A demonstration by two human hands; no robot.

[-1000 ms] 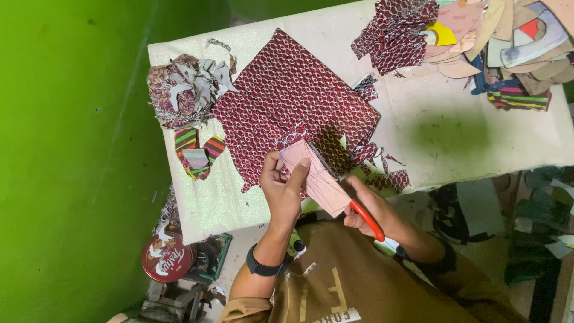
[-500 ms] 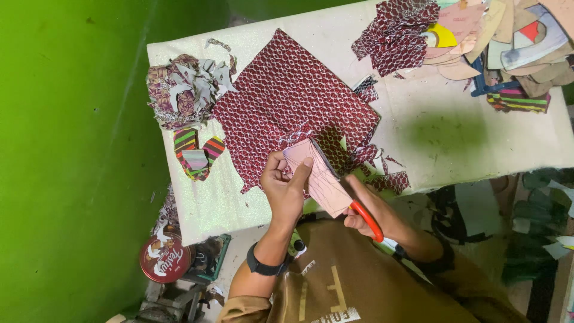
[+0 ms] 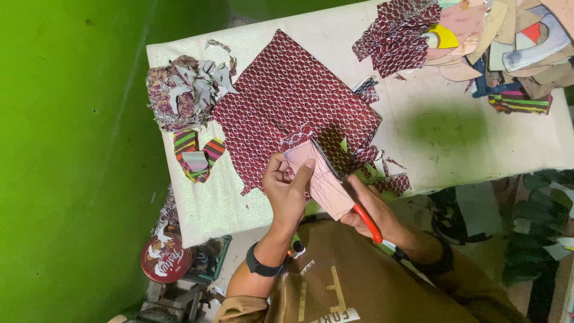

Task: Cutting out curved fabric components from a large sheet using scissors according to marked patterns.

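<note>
I am working at a white, cloth-covered table (image 3: pixel 490 149) running from nine o'clock to three o'clock ahead of me. A large dark red patterned fabric sheet (image 3: pixel 293 101) is lying flat at its centre. At two o'clock a heap of mixed cut-out shapes in pink, tan and grey (image 3: pixel 508 42) is resting; at ten o'clock a pile of crumpled woven offcuts (image 3: pixel 182 93) is sitting, with striped multicoloured pieces (image 3: pixel 194 157) just below it.

My left hand (image 3: pixel 286 190) is closing thumb and fingers on a pink, flat card template (image 3: pixel 320 179), held over the near table edge at six o'clock, overlapping the red sheet's ragged corner. My right hand (image 3: pixel 373 212) is clamping red-handled scissors (image 3: pixel 366 222), whose blades are running along the template's right side.

Judgement: the template looks light and fairly stiff, so gripping its upper edge well clear of the blades seems sound. The fabric looks thin and limp, likely to sag and slip unless pinched against the card.
</note>
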